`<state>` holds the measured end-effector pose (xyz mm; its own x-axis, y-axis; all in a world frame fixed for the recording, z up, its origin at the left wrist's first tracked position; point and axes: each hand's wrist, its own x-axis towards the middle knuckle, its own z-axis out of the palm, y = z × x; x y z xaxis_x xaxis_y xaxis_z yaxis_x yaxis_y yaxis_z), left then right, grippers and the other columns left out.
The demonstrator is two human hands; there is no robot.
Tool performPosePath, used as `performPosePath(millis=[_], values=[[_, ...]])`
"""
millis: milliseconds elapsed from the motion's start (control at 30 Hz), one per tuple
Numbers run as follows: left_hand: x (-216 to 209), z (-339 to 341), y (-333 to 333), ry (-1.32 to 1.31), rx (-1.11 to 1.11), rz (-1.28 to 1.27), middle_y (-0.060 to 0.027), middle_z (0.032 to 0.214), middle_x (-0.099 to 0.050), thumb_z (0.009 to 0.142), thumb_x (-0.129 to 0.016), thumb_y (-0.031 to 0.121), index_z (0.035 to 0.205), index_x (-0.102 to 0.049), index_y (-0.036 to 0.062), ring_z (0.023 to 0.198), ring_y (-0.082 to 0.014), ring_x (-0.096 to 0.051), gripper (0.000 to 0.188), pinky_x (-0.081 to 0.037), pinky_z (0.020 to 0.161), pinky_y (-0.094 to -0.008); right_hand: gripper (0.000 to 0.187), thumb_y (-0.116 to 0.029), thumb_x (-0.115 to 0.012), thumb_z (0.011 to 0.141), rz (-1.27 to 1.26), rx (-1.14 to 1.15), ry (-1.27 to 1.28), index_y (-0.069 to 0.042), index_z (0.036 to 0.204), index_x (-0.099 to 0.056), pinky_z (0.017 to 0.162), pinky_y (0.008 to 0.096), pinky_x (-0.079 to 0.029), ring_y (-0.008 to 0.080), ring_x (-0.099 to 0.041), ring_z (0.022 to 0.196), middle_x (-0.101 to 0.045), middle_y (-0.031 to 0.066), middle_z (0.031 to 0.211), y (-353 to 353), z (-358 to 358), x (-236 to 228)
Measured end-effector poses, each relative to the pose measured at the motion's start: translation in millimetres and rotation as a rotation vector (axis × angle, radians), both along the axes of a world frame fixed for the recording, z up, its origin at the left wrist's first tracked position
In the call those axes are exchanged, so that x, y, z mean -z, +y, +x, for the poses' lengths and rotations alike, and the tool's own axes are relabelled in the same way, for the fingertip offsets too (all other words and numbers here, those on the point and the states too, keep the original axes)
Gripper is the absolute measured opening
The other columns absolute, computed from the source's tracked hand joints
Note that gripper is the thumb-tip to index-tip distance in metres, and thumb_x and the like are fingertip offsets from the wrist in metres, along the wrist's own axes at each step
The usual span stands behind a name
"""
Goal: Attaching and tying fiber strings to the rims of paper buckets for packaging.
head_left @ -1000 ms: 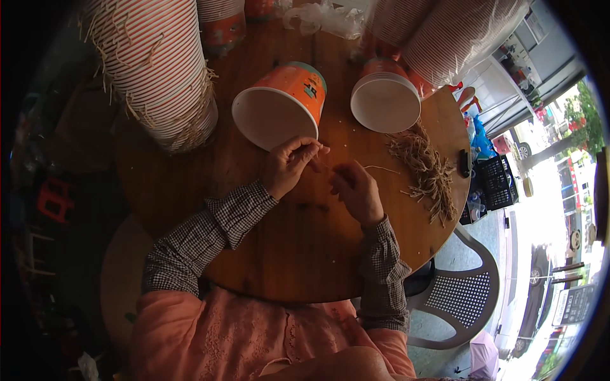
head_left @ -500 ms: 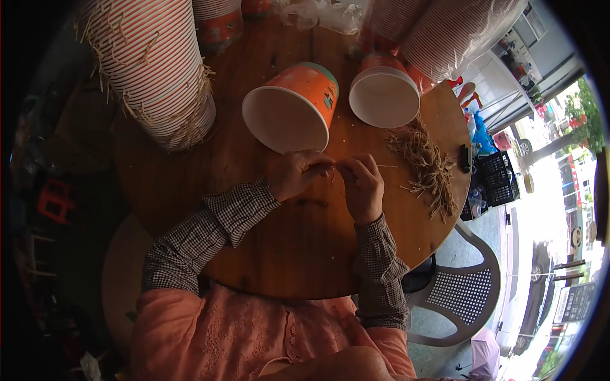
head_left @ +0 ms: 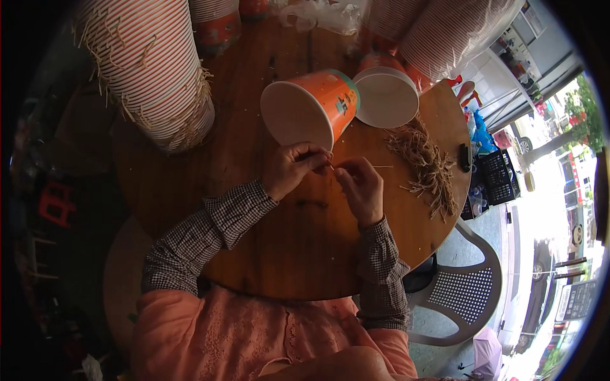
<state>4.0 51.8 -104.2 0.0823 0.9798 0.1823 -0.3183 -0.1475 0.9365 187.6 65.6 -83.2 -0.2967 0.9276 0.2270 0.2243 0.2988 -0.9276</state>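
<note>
A large orange paper bucket (head_left: 343, 95) lies on its side on the round wooden table, its white mouth turned toward me. My left hand (head_left: 293, 170) is closed in a pinch just below the bucket's rim; whether it touches the rim I cannot tell. Close by on the right, my right hand (head_left: 362, 190) has thumb and fingers pinched together on a thin tan strand. One end of the strand (head_left: 383, 166) sticks out past the right knuckles. Part of it seems to run between both hands, though the fingers hide most of it.
Brown crinkled strands (head_left: 422, 162) lie piled at the table's right. Another bucket (head_left: 386, 98) lies behind them, beside plastic-wrapped stacks (head_left: 451, 38). A tall bucket stack (head_left: 152, 70) draped with strands stands at left. A grey chair (head_left: 457, 292) is by the right edge.
The bucket has shifted right and turned, its base now against the other bucket. My fingertips have moved slightly apart, the left ones rising a little toward the rim.
</note>
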Motion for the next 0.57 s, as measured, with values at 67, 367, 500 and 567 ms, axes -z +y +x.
performPosePath(millis=[67,367,500,567], values=[[-1.2,1.2,-0.6,-0.011,-0.001,0.021,-0.0074,0.092,-0.067,0.094,-0.061,0.013,0.103,-0.064,-0.0036,0.081,-0.0128,-0.066,0.02,-0.056,0.075,-0.0255,0.014,-0.012,-0.063,0.091,0.024,-0.043,-0.009,0.001,0.096,-0.063,0.062,0.0236,-0.049,0.0085,-0.06,0.07,-0.066,0.0068,0.082,-0.3,-2.1,0.2],[2.8,2.4,-1.0,0.002,-0.05,0.047,-0.0085,0.091,-0.068,0.094,-0.061,0.012,0.103,-0.063,-0.0046,0.083,-0.0132,-0.067,0.02,-0.056,0.077,-0.0255,0.016,-0.01,-0.065,0.09,-0.344,-0.108,0.3,0.003,0.099,-0.064,0.064,0.0235,-0.05,0.0098,-0.06,0.071,-0.066,0.0051,0.084,1.0,-1.8,5.0],[3.5,3.5,-1.1,-0.015,-0.062,0.064,-0.0086,0.092,-0.068,0.094,-0.06,0.012,0.104,-0.063,-0.0041,0.084,-0.0137,-0.067,0.019,-0.056,0.077,-0.0256,0.014,-0.009,-0.063,0.091,-0.341,-0.076,0.377,0.003,0.098,-0.064,0.065,0.0235,-0.05,0.0108,-0.059,0.071,-0.065,0.0054,0.082,0.2,-3.6,9.6],[5.1,2.6,-0.5,0.017,-0.076,0.093,-0.0088,0.094,-0.068,0.094,-0.06,0.012,0.105,-0.064,-0.002,0.085,-0.0154,-0.068,0.018,-0.056,0.077,-0.0266,0.014,-0.009,-0.061,0.092,-0.325,-0.041,0.408,0.004,0.098,-0.063,0.066,0.0243,-0.05,0.0116,-0.059,0.071,-0.064,0.0056,0.081,-0.4,-4.5,8.8]])
